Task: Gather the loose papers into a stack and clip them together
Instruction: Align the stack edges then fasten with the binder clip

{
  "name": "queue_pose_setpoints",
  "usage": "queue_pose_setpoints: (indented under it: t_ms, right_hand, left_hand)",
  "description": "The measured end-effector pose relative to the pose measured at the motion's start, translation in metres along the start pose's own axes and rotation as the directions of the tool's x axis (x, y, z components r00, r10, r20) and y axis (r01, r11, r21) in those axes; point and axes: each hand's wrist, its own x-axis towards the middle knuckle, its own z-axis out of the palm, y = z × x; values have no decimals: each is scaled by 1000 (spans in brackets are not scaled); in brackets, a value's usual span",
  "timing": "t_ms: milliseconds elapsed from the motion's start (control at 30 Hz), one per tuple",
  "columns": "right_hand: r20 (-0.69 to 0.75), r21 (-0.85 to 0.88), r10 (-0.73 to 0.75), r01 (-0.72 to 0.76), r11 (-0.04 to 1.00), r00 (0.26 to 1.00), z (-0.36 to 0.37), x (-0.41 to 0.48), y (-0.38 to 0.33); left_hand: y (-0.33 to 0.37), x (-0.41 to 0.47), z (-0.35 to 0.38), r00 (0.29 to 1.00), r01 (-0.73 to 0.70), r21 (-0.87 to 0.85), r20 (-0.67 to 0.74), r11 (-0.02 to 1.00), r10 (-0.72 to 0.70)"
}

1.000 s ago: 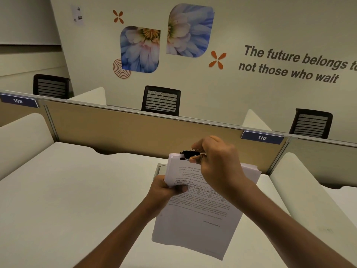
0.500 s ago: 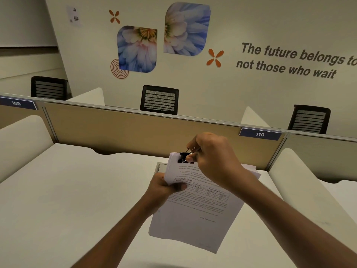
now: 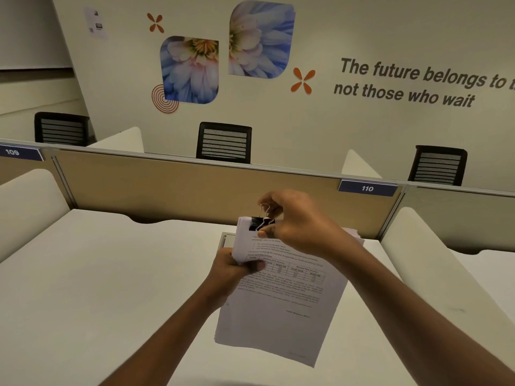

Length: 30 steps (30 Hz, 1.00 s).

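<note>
Paper stack (image 3: 281,307) long axis runs away, binder clip (image 3: 258,223) far edge.

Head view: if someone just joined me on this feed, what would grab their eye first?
Centre frame, a thick paper stack held above the white desk, the left hand pinching its left edge. At its top edge, the right hand works a black binder clip. Behind, blue flower pictures fill the wall.
</note>
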Motion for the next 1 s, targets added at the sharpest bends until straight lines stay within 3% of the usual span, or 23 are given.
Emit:
queue_pose_setpoints:
  t_ms: [100,200,267,333,367,433,500,533,600,733,1000]
  right_hand:
    - [-112,-90,-50,40,995,992,7,-10,13]
    - [-470,-189,-85,-6,982,879,14,-23,39]
    - [-670,-73,25,-99,992,742,23,-34,66]
    - [-726,118,197,-163,980,659,37,-46,94]
    - [-697,208,277,-184,961,661,43,-52,107]
    - [-520,452,418,-176,875,745,51,-65,126]
    - [-223,749,462,-152,645,859,52,-76,138]
    - [-99,827,460,-184,531,882,53,-79,146]
    - [37,850,435,-257,459,900,53,-86,158]
    - [9,835,450,-254,488,893,50,-94,173]
    - [-4,853,512,-264,451,859,42,-106,208]
  left_hand:
    - [-1,2,1,1000,-9,-45,-7,999,8]
    - [-3,5,0,1000,-20,-112,-12,993,18]
    - [-2,6,1,1000,-22,-162,-13,987,20]
    - [-2,7,4,999,-32,-195,-14,980,30]
    - [-1,8,5,999,-34,-210,-16,977,31]
    - [-2,10,10,999,-33,-237,-22,971,28]
    - [-3,13,15,999,-29,-251,-30,967,22]
    - [-2,14,19,999,-24,-251,-28,968,17]
    - [-3,16,27,1000,-3,-233,-8,972,1]
    - [-9,21,41,999,52,-203,27,978,-47]
    - [-33,28,67,988,142,-134,85,981,-131]
